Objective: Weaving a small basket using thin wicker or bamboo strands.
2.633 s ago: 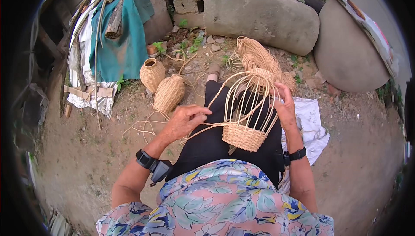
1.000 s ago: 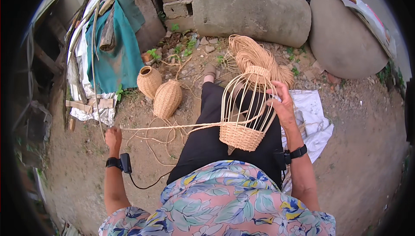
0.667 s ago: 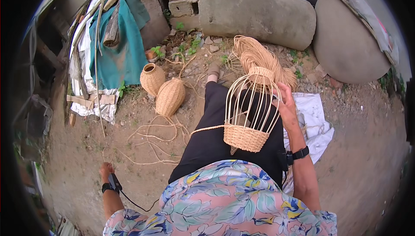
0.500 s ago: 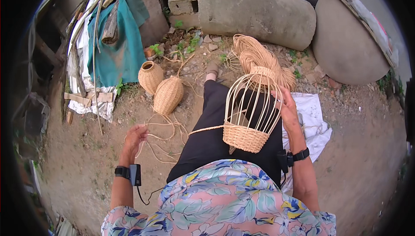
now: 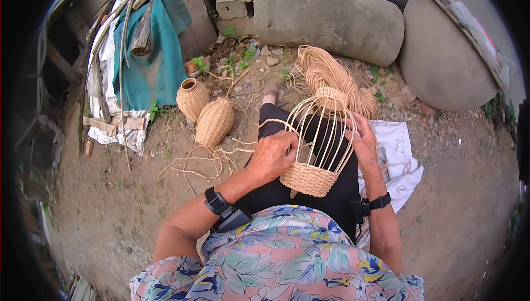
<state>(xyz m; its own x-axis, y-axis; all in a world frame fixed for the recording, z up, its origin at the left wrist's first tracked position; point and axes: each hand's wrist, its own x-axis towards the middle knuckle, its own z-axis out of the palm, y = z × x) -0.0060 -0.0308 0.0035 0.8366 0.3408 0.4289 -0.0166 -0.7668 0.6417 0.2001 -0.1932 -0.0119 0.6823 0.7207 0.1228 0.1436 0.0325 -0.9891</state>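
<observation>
A half-woven wicker basket (image 5: 310,180) rests on my lap. It has a woven band at the near end, bare upright stakes above, and a narrow woven ring at the far end. My left hand (image 5: 271,157) is closed at its left side, fingertips against the stakes just over the band. A strand of pale cord (image 5: 266,122) loops up beside that hand; the fingers partly hide what they pinch. On the other side, my right hand (image 5: 362,142) curls round the stakes and steadies the basket.
Two finished woven vases (image 5: 215,121) lie on the dirt to the left, near tangled loose cord (image 5: 193,163). A large cord bundle (image 5: 334,72) sits beyond the basket. White sacking (image 5: 396,146) lies right of my legs. A concrete cylinder (image 5: 331,19) and a teal cloth (image 5: 149,64) stand farther off.
My left hand has come in from the far left, off the ground side, to the basket's left edge. The cord now loops up beside it. The basket has tipped slightly; my right hand still holds it.
</observation>
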